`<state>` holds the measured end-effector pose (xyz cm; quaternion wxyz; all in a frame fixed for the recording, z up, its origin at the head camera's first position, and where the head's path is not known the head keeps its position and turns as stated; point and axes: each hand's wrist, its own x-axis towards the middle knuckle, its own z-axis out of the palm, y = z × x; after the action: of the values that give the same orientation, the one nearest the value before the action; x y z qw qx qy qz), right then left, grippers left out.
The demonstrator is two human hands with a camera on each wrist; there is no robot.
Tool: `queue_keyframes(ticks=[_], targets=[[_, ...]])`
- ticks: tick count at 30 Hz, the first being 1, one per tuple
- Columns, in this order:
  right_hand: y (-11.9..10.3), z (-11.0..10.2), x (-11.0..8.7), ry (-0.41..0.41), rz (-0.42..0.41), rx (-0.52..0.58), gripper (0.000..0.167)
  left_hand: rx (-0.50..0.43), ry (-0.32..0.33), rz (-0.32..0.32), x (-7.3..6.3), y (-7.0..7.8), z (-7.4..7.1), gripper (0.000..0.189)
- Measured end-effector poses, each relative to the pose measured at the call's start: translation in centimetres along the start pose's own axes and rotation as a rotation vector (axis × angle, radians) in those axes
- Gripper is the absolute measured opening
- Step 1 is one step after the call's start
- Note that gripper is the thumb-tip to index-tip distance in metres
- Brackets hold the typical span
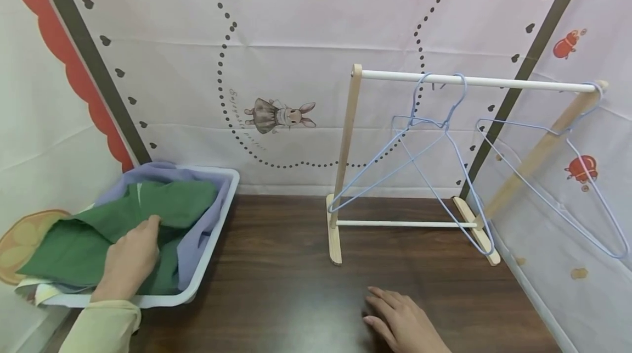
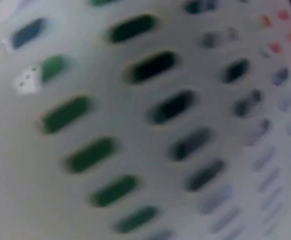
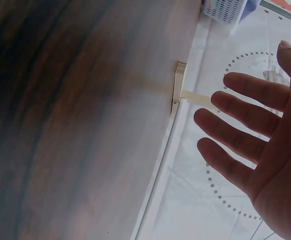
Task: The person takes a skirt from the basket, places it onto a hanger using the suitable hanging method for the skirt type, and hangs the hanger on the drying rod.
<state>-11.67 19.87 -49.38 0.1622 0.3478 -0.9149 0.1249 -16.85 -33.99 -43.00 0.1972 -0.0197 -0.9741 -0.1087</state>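
At the left, a white laundry basket [image 1: 208,257] holds a folded green garment [image 1: 185,199] lying over a purple cloth [image 1: 193,254]. My left hand [image 1: 130,259] reaches over the near rim and grips the green garment, its fingertips hidden in the fabric. Green shows through the slots of the basket wall [image 2: 116,107] in the left wrist view. My right hand [image 1: 407,323] is above the table's near part, holding nothing; its fingers are spread in the right wrist view.
A wooden clothes rack [image 1: 347,144] with a white rail [image 1: 494,84] stands at the right of the brown table [image 1: 286,265]. Several blue wire hangers [image 1: 372,162] hang from it, one at the far right end. Printed cloth walls [image 1: 296,12] close in the back and sides.
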Motion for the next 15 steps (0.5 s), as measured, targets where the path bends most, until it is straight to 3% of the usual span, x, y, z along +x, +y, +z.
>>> queue_keyframes(ticks=[4,6,10,15], targets=[[0.1,-0.1,-0.1,-0.011,0.012,0.001,0.03,-0.063,0.206,-0.025,0.3,1.6,-1.5,0.02],[0.1,-0.2,-0.1,-0.006,0.009,0.002,0.031,-0.093,0.276,-0.018,0.5,2.6,-2.4,0.02],[0.0,-0.2,-0.3,0.011,0.001,-0.001,0.033,-0.149,0.299,0.015,0.6,5.2,-4.3,0.02],[-0.1,-0.2,-0.3,-0.032,0.037,0.033,0.032,-0.197,0.282,0.152,0.2,8.6,-5.8,0.018]])
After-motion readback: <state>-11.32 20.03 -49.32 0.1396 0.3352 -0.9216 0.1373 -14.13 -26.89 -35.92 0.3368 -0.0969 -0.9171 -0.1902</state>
